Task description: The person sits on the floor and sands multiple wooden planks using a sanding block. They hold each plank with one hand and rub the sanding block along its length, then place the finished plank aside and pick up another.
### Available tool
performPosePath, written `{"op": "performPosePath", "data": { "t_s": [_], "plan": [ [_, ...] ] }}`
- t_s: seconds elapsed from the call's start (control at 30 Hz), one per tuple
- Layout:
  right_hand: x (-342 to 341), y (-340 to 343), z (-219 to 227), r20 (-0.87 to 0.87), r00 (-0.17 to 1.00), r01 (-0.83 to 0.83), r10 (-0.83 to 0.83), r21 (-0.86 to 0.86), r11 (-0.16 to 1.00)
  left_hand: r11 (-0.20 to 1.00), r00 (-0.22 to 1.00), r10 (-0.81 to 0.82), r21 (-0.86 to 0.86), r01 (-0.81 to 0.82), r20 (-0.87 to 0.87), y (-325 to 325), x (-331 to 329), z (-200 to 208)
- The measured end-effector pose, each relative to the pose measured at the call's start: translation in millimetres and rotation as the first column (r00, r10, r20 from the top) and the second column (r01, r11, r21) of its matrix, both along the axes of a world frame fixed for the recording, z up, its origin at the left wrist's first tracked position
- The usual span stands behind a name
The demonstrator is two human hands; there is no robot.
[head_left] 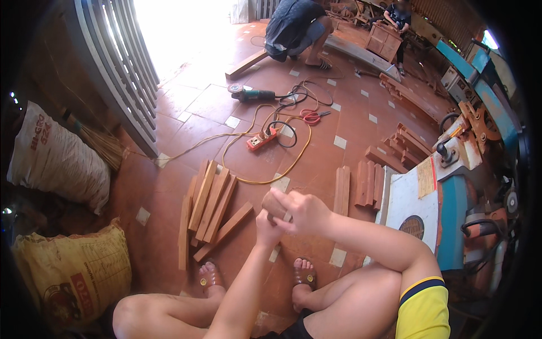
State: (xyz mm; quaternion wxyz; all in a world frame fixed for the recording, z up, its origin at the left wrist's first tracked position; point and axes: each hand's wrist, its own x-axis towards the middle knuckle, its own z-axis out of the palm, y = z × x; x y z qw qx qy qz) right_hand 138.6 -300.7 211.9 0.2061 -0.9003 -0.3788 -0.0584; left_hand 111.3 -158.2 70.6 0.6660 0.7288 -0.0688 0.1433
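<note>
In front of my knees both hands meet on a small brown piece [273, 205], flat-looking with a pale edge; its exact kind is hard to make out. My left hand [267, 229] is closed on it from below. My right hand [305, 210] is closed on its upper right side, the fingers partly covering it. Left of my hands, a pile of reddish-brown wooden strips [210, 203] lies on the tiled floor, and one strip [224, 231] slants out closest to my left hand.
Ahead lie an angle grinder [254, 94], red-handled scissors [311, 116] and an orange power strip [261, 140] with looping cords. More wooden strips [368, 183] and a blue-and-white machine [415, 198] stand right. Sacks [84, 277] fill the left. Two people work farther back.
</note>
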Motion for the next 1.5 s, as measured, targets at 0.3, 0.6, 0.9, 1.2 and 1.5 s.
{"op": "performPosePath", "data": {
  "t_s": [0.3,0.6,0.9,1.2,1.5],
  "plan": [
    [-5,-2,10,-0.056,0.998,0.014,-0.015,-0.006,1.000,0.971,0.987,-0.042,-0.238,0.005,-0.152,0,2,1],
    [-10,0,12,-0.074,0.997,0.001,-0.001,0.001,1.000,0.945,0.977,-0.044,-0.327,-0.027,-0.208,0,1,8],
    [-4,2,13,-0.089,0.994,-0.054,0.059,0.059,0.997,0.953,0.983,-0.057,-0.302,0.002,-0.173,3,3,-4],
    [0,5,15,-0.097,0.987,-0.124,0.127,0.040,0.992,0.970,0.977,-0.082,-0.241,0.033,-0.195,12,8,-13],
    [-5,1,12,-0.095,0.988,-0.119,0.125,0.070,0.990,0.943,0.993,-0.037,-0.334,-0.004,-0.116,5,8,-7]
  ]
}}
